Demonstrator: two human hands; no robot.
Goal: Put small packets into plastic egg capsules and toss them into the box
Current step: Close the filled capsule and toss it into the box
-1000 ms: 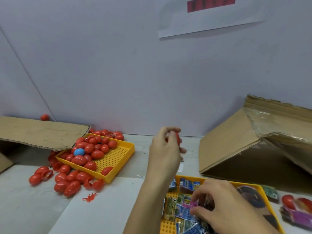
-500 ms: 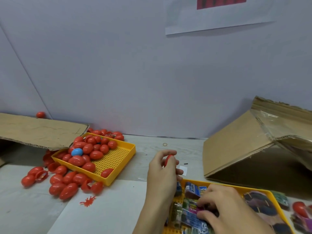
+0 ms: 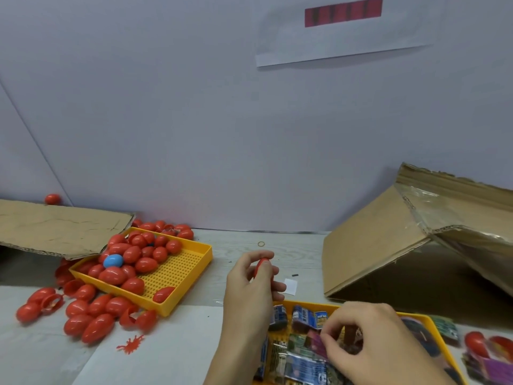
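**One capsule held, next packet not yet picked**

My left hand pinches a red plastic egg capsule between thumb and fingers, just above the far edge of the yellow plastic packet tray. My right hand is inside this tray, fingers curled on the small printed packets; I cannot tell if one is already gripped. I think the smooth capsule can slip from my light pinch, or I may lift two packets together. The brown cardboard box lies behind the tray, to the right.
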